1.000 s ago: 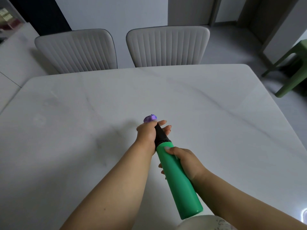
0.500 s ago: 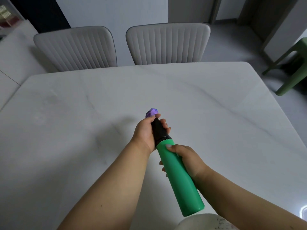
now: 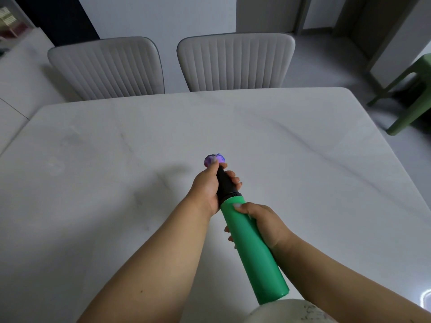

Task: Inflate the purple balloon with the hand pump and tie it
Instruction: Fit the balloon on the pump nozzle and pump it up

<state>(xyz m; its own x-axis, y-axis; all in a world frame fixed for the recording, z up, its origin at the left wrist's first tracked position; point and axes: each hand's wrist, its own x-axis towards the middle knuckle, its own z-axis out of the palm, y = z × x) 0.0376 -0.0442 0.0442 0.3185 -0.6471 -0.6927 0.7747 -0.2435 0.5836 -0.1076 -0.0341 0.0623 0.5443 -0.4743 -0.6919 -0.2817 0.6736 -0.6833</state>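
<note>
Pumping has barely begun: above the table's (image 3: 303,159) near edge the left hand (image 3: 206,190) pinches the purple balloon (image 3: 214,159) — small, crumpled — on the nozzle, the right hand (image 3: 261,220) grips the hand pump (image 3: 251,252), needing firm strokes next.

Bare table (image 3: 93,183) all round, two chairs (image 3: 235,64) (far edge) — well apart

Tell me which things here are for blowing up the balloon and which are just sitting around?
For the job:
purple balloon, on the pump's tip
green hand pump
left hand, gripping the black nozzle end
right hand, gripping the green barrel

Just around:
white table
two grey chairs
green stool
</note>
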